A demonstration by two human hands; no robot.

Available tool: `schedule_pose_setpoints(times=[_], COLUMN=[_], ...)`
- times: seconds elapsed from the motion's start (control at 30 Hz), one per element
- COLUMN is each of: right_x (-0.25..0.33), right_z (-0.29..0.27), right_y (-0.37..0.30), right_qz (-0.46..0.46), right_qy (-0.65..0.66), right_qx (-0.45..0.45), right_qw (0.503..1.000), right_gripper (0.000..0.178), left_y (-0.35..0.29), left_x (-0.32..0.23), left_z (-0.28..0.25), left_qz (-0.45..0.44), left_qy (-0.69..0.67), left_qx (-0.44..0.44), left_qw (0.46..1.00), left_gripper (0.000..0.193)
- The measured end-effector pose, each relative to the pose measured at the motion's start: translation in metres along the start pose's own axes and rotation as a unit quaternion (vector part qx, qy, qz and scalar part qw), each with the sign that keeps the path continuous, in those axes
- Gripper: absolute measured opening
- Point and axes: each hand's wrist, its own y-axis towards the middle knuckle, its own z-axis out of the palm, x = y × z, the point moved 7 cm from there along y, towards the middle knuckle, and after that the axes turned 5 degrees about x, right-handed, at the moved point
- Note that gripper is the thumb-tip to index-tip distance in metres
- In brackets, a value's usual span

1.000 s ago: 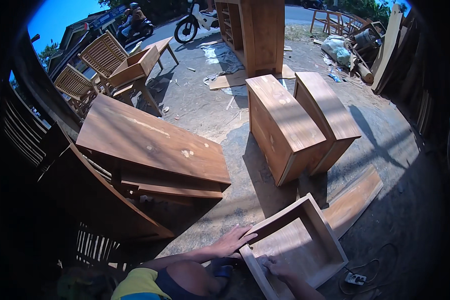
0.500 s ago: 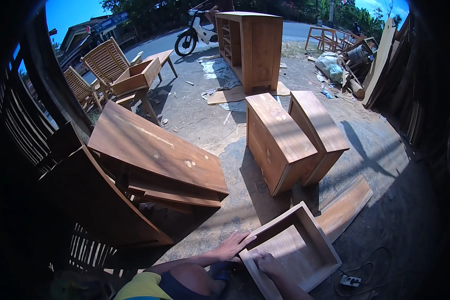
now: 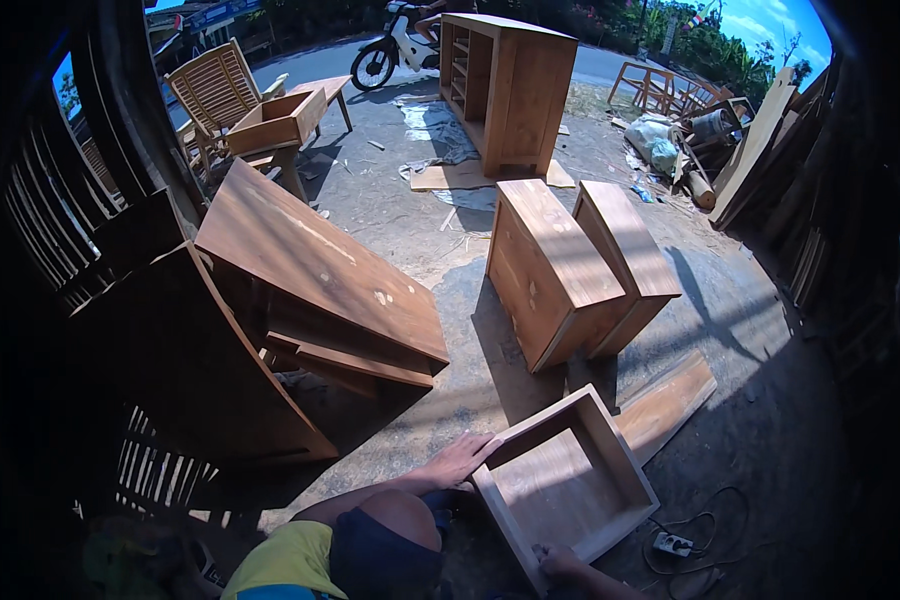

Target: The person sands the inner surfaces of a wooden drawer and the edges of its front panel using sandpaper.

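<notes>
An open wooden drawer [image 3: 618,537] lies in front of me, tilted in view, its hollow facing up. My left hand [image 3: 460,459] rests on its left corner, fingers stretched along the outer side. At the drawer's near end my right hand [image 3: 560,562] is at the inner face of the near left wall. Its fingers are curled closed, and whatever they hold, if anything, is hidden. A wooden board [image 3: 670,400] lies on the ground just past the drawer's right side.
Two closed-sided wooden drawers [image 3: 555,270] stand on end ahead. Leaning panels [image 3: 330,280] are at left. A cabinet [image 3: 530,95] stands farther back, near a motorbike [image 3: 402,50]. A power strip [image 3: 673,544] with its cord lies at right. Stacked timber [image 3: 770,150] lines the right side.
My right hand has slid along the drawer's wall toward me, to its near end. My left hand stays on the corner. The whole view has shifted slightly.
</notes>
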Motion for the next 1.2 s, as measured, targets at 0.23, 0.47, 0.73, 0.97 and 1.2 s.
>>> schedule_pose_setpoints(times=[0.23, 0.47, 0.73, 0.97, 1.2], right_x=[0.041, 0.051, 0.195, 0.173, 0.161], right_z=[-0.017, -0.020, -0.077, -0.074, -0.060], right_y=[-0.017, 0.051, 0.052, 0.098, 0.013], right_qz=[-0.039, -0.016, -0.173, -0.102, -0.133], right_qy=[0.038, 0.074, 0.179, 0.204, 0.119], right_qx=[-0.102, -0.154, -0.269, -0.153, -0.292], right_qw=[0.993, 0.985, 0.930, 0.962, 0.940], right_gripper=[0.054, 0.055, 0.036, 0.031, 0.034], left_y=[-0.004, 0.005, 0.000, 0.003, -0.001], left_x=[-0.005, -0.004, 0.014, 0.010, 0.009], left_z=[-0.010, 0.009, 0.009, 0.011, -0.002], left_qz=[0.018, 0.022, 0.064, 0.038, 0.051], left_qy=[0.007, 0.009, -0.071, -0.062, -0.073], left_qx=[-0.015, -0.010, -0.082, -0.045, -0.068], left_qw=[1.000, 1.000, 0.992, 0.996, 0.994], left_gripper=[0.115, 0.102, 0.081, 0.079, 0.100])
